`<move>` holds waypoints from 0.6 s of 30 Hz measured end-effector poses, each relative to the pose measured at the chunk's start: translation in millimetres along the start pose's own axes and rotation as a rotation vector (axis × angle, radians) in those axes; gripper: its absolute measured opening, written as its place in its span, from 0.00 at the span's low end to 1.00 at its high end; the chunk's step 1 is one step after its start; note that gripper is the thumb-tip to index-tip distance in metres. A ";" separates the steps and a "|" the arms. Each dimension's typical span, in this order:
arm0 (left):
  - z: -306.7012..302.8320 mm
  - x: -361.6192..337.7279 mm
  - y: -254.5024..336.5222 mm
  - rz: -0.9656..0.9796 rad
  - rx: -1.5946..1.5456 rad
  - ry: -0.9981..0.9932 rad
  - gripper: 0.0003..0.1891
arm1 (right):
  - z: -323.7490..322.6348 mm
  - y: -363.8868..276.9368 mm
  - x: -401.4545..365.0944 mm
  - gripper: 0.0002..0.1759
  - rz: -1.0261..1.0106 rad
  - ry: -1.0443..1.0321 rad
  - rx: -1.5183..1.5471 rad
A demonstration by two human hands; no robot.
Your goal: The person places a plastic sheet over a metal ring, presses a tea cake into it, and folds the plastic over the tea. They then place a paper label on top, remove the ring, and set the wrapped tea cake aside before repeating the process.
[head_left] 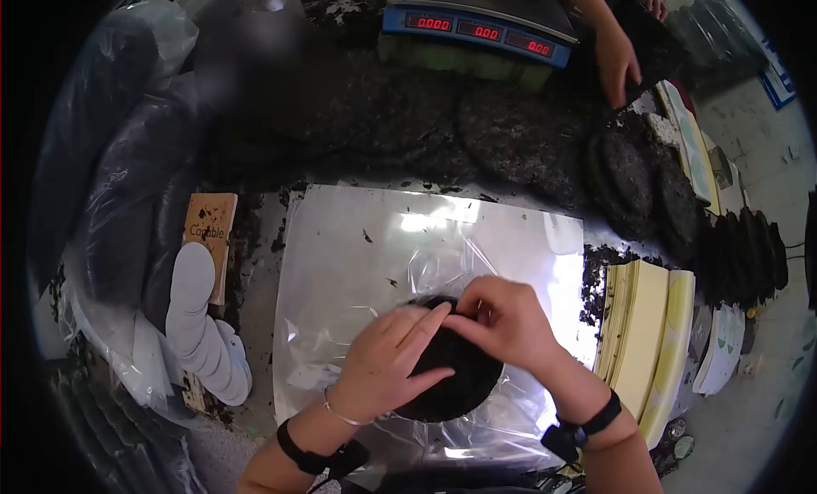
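If squeezed at one edge, likely to shed flakes. Best to cradle the dark round disc (459,383) by its left and right rims, being probably light and brittle, with slippery clear film (521,413) about it. Lies near, over the pale sheet (340,239). Partly under the left hand (374,368), spread open; met at the far edge by the right hand (513,324), pinched closed, with fingertip contact hidden.

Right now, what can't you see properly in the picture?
In the head view:
Part of the dark round thing: behind the left hand and right hand.
What the right hand touches: covered by its fingers.
Most of the co-worker: cut off by top edge.
Words on the scale: too small.
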State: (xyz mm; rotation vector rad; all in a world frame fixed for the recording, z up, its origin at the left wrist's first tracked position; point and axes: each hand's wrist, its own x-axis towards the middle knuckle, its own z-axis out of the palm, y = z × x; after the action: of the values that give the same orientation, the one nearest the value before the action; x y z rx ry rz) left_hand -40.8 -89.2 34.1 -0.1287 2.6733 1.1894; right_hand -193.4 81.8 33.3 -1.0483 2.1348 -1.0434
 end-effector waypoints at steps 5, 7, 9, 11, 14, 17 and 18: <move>11.0 30.5 -56.7 0.259 -0.141 0.119 0.35 | -7.0 75.8 46.2 0.22 0.165 0.184 -0.283; 12.8 27.4 -62.1 0.187 -0.226 0.074 0.35 | -27.6 63.4 85.7 0.35 -0.253 0.693 -0.704; 11.5 22.9 -59.5 0.213 -0.317 0.346 0.39 | -39.8 91.0 118.2 0.38 -0.148 0.711 -0.953; -2.0 12.5 -51.6 0.249 -0.258 0.516 0.31 | -65.9 145.3 132.4 0.35 -0.172 0.498 -0.997; -23.0 -23.7 -38.3 0.175 -0.347 0.695 0.31 | -81.9 53.0 74.2 0.33 -0.375 0.694 -0.710; -14.7 -65.5 -29.6 0.169 -0.449 0.803 0.31 | -35.2 -5.4 -40.5 0.23 -0.600 0.637 -0.794; -9.3 -76.8 -26.7 0.180 -0.439 0.814 0.31 | 1.3 -3.5 -77.6 0.25 -0.688 0.582 -0.757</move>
State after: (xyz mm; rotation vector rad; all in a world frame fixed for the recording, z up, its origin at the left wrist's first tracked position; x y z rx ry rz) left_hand 36.9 -114.4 38.3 -0.5571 3.0375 2.1495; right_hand -148.1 143.8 45.1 -2.1612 2.8234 -0.8838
